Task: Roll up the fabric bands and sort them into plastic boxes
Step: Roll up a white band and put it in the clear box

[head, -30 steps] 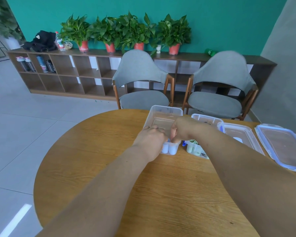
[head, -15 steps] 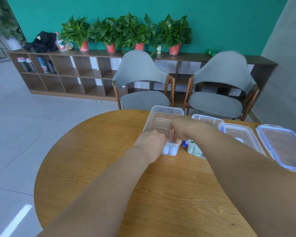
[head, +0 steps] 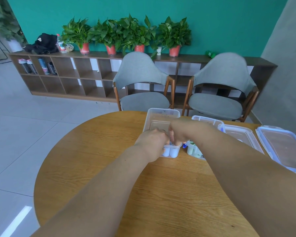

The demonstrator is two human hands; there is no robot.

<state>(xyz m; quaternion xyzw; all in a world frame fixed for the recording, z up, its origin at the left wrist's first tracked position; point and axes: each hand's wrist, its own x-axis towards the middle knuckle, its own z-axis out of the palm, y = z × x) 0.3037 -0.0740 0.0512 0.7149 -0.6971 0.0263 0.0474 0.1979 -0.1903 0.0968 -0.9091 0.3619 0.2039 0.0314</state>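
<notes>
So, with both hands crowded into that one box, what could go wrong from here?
1. The left hand and right hand work right above the white rolls standing at the near end of the clear box; a nudge might tip one or loosen it.
2. Pressing there could shove the box against the neighbouring box holding green rolls.
3. The rightmost lid seems near the table's edge, beside the right forearm; a sweep could knock it off.

The round light-brown wooden table [head: 96, 151] bore two clear plastic boxes [head: 162, 112] [head: 207, 119] and, rightward, two blue-edged clear plastic lids [head: 243, 135] [head: 284, 147].
</notes>
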